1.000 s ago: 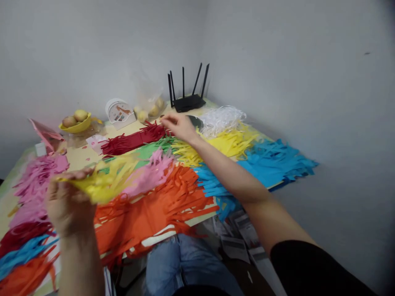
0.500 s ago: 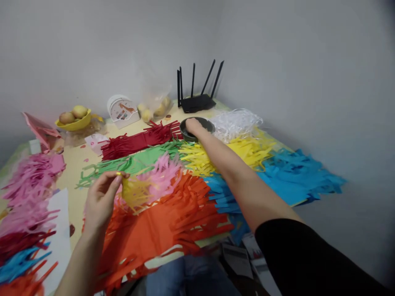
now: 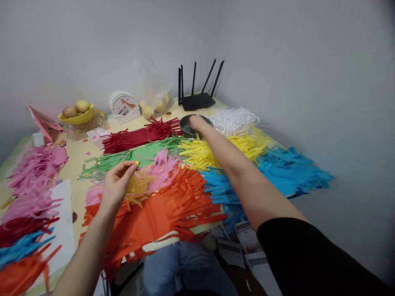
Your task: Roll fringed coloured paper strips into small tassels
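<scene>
My left hand (image 3: 116, 183) pinches the twisted top of a yellow fringed paper tassel (image 3: 136, 188) between thumb and fingers. The strips of this tassel hang over pink fringed paper (image 3: 163, 166) and orange fringed paper (image 3: 154, 216). Stretched far forward, my right hand (image 3: 197, 122) reaches into a dark round bowl (image 3: 185, 130). Its fingertips are hidden there, and so is anything they touch. Under my right forearm lie yellow fringed paper (image 3: 197, 153) and blue fringed paper (image 3: 285, 170). Green fringed paper (image 3: 143, 153) and dark red fringed paper (image 3: 132, 139) lie to the left of the bowl.
A black router (image 3: 197, 101) with several antennas stands behind the bowl, beside white shredded strips (image 3: 236, 120). Along the back are a yellow fruit bowl (image 3: 77, 119), a giraffe-printed holder (image 3: 125, 109) and a clear bag (image 3: 156, 100). Finished-looking tassels (image 3: 31, 201) and white paper (image 3: 63, 222) lie at left.
My left hand has moved right and slightly up with the yellow tassel. My right hand stays at the bowl, and the view has shifted slightly.
</scene>
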Demonstrator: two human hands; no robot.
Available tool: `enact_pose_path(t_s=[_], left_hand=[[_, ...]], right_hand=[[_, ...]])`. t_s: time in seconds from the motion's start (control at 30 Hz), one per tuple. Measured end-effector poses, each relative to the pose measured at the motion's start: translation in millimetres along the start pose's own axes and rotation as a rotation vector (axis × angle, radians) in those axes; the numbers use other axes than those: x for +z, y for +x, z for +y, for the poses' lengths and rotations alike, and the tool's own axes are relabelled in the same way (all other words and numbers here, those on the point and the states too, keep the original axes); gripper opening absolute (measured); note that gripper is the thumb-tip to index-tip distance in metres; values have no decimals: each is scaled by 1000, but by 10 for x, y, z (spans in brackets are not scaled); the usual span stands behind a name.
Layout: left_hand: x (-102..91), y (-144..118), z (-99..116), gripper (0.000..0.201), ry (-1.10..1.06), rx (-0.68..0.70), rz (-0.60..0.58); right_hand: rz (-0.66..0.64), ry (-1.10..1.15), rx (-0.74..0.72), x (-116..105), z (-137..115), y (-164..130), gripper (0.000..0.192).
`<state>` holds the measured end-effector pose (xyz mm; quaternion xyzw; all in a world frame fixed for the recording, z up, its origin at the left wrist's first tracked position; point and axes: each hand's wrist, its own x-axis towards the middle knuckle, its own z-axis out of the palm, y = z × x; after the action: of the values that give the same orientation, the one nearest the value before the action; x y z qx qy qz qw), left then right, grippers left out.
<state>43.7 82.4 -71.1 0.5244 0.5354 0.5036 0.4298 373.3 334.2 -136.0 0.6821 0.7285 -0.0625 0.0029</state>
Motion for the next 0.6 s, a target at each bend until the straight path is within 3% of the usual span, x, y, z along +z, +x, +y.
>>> enact_pose_path(t_s=[0.23, 0.3, 0.4, 0.47, 0.53, 0.6], left_hand=[[-43, -64, 13, 33, -8, 47, 23], [-45, -88, 25, 31, -26, 73, 49], [-26, -137, 56, 28, -44, 124, 78], [12, -184, 88, 26, -52, 155, 79], [64, -251, 124, 25, -61, 176, 80], [117, -339, 156, 24, -52, 194, 85]], right_hand=[[170, 198, 79, -291, 195, -331, 18], [247, 286, 61, -395, 146, -455, 21], [338, 461, -37, -504, -170, -779, 28], [378, 744, -210, -518, -521, -1133, 24], [331, 1079, -456, -492, -901, -1571, 16], [231, 1205, -610, -456, -1227, -2004, 16]])
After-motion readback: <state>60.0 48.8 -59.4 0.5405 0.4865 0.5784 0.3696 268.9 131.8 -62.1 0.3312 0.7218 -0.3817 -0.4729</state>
